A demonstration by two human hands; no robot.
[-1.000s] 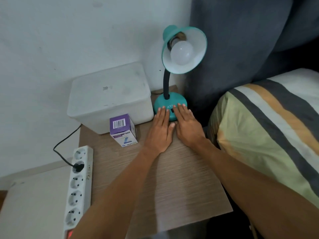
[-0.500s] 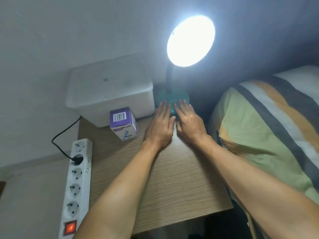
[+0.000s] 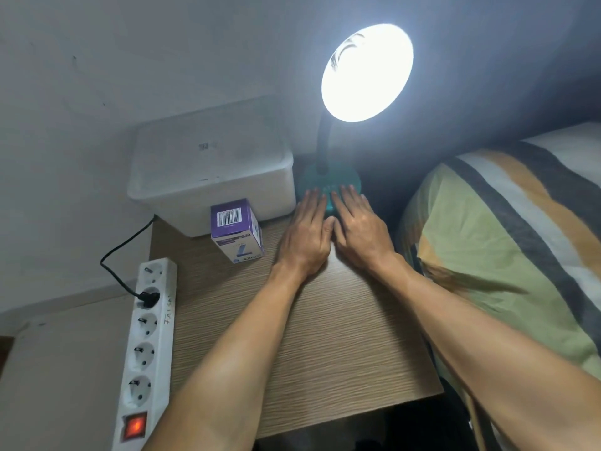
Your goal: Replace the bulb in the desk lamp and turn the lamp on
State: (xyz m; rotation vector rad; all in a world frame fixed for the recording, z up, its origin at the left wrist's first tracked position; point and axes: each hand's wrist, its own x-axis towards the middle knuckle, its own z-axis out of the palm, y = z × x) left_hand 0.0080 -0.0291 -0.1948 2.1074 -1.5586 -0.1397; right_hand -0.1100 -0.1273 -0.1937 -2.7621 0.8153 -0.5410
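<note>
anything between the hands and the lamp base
Nothing visible. The fingertips of the left hand and right hand already lie on the teal lamp base, and the purple box stands off to their left.

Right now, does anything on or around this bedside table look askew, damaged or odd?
Little stands out. The purple box sits slightly turned beside the white bin. The lamp is lit, both hands flat at its base.

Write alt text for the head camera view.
A teal desk lamp shines brightly on a wooden bedside table while the left hand and right hand lie flat, fingertips on its base. Beside them stand a purple box and white tub.
</note>
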